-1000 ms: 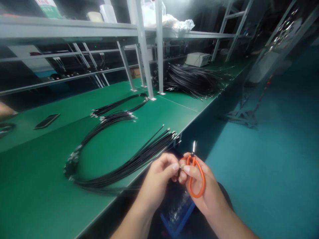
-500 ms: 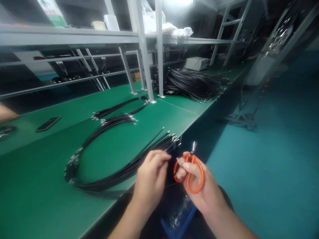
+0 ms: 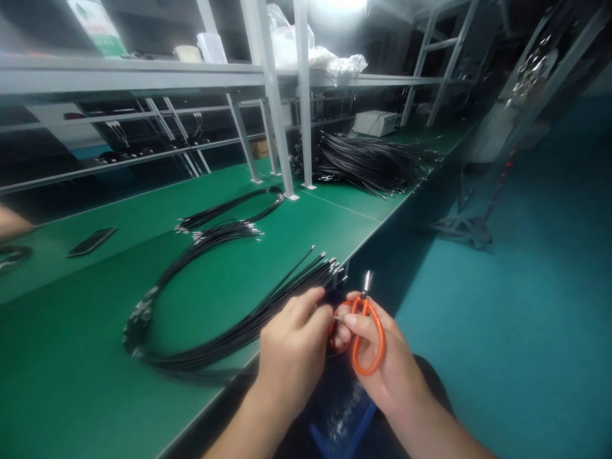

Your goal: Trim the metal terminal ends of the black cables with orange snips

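Scissors [image 3: 381, 335] in my right hand [image 3: 391, 366], just off the near edge of the table [image 3: 201, 287]

My right hand holds the scissors by their orange handles, blades pointing up and away from me. One handle loop lies against my palm, the other is partly hidden by my fingers, and that hand's thumb and a finger pinch a small metal piece [image 3: 337, 317], too tiny to make out well. My left hand [image 3: 292, 344] is curled beside it, fingertips close to the piece; I cannot tell whether they grip it or anything else, since the back of the hand covers them.

Below my hands, past the near edge, sits a blue tray [image 3: 358, 433] with shiny bits [image 3: 342, 419] in it.

On the table, a bundle of black cables [image 3: 258, 320] bends in a wide curve: its right-hand ends reach the near edge just beyond my left hand, and the rest loops left and back. A smaller bundle [image 3: 205, 215] lies behind it, closer to the far edge. Farther along the near edge is a big pile of cables [image 3: 368, 159], with a white box [image 3: 375, 123] behind it. A phone [image 3: 92, 242] lies flat toward the far edge, near another person's arm [image 3: 12, 223], which is blurred.
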`<state>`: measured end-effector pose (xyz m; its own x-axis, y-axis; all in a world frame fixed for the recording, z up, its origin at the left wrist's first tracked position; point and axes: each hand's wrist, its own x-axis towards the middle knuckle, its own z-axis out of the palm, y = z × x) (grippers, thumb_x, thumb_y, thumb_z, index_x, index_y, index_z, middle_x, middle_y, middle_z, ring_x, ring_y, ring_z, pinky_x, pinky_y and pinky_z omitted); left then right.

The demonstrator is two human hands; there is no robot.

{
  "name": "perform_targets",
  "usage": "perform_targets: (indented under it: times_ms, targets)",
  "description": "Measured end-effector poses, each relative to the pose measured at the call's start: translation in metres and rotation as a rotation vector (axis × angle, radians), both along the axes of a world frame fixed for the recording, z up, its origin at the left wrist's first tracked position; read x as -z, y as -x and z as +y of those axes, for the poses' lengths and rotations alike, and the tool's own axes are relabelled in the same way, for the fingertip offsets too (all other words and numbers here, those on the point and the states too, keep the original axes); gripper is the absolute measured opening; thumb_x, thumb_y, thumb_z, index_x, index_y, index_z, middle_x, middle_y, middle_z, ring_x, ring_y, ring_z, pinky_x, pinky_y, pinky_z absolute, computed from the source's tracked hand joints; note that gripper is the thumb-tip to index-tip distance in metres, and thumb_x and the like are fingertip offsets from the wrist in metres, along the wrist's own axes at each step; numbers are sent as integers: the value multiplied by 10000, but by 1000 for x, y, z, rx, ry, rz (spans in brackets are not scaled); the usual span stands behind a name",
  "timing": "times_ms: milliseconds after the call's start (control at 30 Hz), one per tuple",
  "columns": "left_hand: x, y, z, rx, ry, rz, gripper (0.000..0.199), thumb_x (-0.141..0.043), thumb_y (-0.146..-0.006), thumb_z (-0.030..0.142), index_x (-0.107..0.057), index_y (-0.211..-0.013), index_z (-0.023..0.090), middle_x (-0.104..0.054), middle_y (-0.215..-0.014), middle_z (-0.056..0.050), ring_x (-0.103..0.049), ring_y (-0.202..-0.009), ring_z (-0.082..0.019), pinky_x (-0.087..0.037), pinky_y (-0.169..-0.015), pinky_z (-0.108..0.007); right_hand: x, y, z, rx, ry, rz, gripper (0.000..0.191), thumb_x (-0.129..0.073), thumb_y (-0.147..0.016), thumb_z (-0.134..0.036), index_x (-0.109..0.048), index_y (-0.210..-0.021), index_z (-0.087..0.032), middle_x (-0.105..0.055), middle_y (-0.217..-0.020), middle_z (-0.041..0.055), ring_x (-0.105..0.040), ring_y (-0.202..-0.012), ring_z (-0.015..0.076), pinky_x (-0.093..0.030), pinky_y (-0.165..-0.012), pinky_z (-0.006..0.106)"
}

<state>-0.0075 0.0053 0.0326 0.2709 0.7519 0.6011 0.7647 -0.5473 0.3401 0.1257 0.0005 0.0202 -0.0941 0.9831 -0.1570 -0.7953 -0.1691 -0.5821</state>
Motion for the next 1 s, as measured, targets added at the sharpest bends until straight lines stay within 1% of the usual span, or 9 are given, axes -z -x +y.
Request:
perform_targets:
  times_ms: [100, 200, 267, 433, 500, 600, 733, 833, 1000]
  targets:
    - [-1, 1, -4, 11, 305, -252, 172, -505, -876, 160, -666, -888, 221, -672, -1004, -65, -641, -880, -192, -499, -736, -281, -2, 0, 0, 46, 9, -26, 212, -616, -752, -85, -534, -920, -185, -579, -710, -18, -536, -566, 103, -465, -561, 219]
    - [-1, -4, -7, 163, 650, -589, 84, -557, -851, 184, -629, -884, 209, -681, -827, -20, -636, -751, -154, -494, -682, -243, -2, 2, 1, 58, -12, -13, 205, -611, -753, -83, -541, -919, -180, -586, -707, -13, -522, -561, 91, -453, -569, 203]
    - [2, -9, -7, 213, 765, -781, 10, -606, -817, 184, -603, -809, 190, -668, -742, 2, -614, -675, -129, -477, -628, -212, -1, 3, 1, 55, -17, 2, 212, -614, -748, -78, -546, -923, -177, -588, -714, -13, -498, -541, 77, -435, -549, 189]
    - [12, -9, -3, 162, 798, -949, 107, -657, -780, 212, -596, -712, 156, -573, -596, 37, -466, -507, -68, -368, -493, -171, 1, 4, 1, 80, -26, -55, 200, -611, -776, -99, -534, -939, -188, -573, -672, -34, -481, -512, 76, -421, -536, 195]
    - [14, -7, -3, 153, 828, -965, 134, -678, -763, 239, -593, -709, 150, -534, -568, 47, -417, -482, -61, -337, -469, -172, 0, 4, 1, 113, -37, -105, 219, -647, -785, -139, -524, -955, -199, -611, -743, -22, -485, -513, 68, -421, -536, 192]
    - [12, -6, -4, 162, 842, -954, 151, -680, -761, 249, -590, -701, 144, -548, -589, 35, -420, -499, -67, -340, -481, -179, -2, 6, 1, 129, -55, -174, 295, -713, -750, -155, -513, -958, -216, -639, -835, -14, -473, -513, 51, -402, -508, 169]
    - [13, -7, -6, 148, 819, -969, 167, -685, -761, 261, -586, -691, 146, -543, -589, 37, -426, -509, -70, -348, -492, -181, 1, 9, 0, 170, -119, -266, 271, -674, -768, -112, -508, -936, -244, -573, -701, -70, -455, -517, 53, -374, -493, 152]
    - [17, -4, -5, 129, 819, -1000, 181, -698, -753, 281, -586, -698, 150, -509, -565, 47, -412, -502, -69, -336, -482, -179, 5, 6, -3, 243, -148, -396, 259, -650, -786, -122, -515, -957, -262, -569, -711, -69, -473, -526, 64, -381, -482, 162]
    - [15, -2, -6, 127, 825, -1012, 178, -702, -750, 271, -586, -699, 146, -518, -577, 44, -415, -505, -63, -336, -488, -173, 8, 0, -9, 384, -282, -750, 262, -658, -786, -131, -549, -984, -263, -665, -937, 12, -605, -766, 139, -486, -664, 247]
